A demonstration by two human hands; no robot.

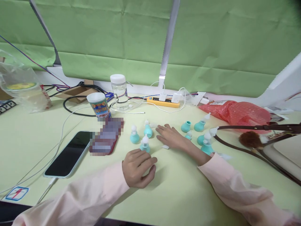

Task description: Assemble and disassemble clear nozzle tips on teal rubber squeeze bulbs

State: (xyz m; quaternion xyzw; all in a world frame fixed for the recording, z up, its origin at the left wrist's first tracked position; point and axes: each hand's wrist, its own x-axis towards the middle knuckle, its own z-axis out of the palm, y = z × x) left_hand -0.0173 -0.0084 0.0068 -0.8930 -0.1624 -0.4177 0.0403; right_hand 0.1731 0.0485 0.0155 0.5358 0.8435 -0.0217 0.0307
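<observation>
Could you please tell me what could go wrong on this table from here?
The left grip is close to a teal bulb with a white tip, so it might knock it over. A small loose white piece lies near the right grip and could be brushed away. The bottle stands near the power strip; a spill might reach the plugs.

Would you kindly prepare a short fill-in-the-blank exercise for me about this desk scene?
The ____ hand is nearer the upright, open-necked teal bulb.
The dark-screened phone lies to the ____ of the left hand.
The wall sheets are coloured ____.
The clear bottle has a lid coloured ____.

Missing words: right; left; green; white.
</observation>
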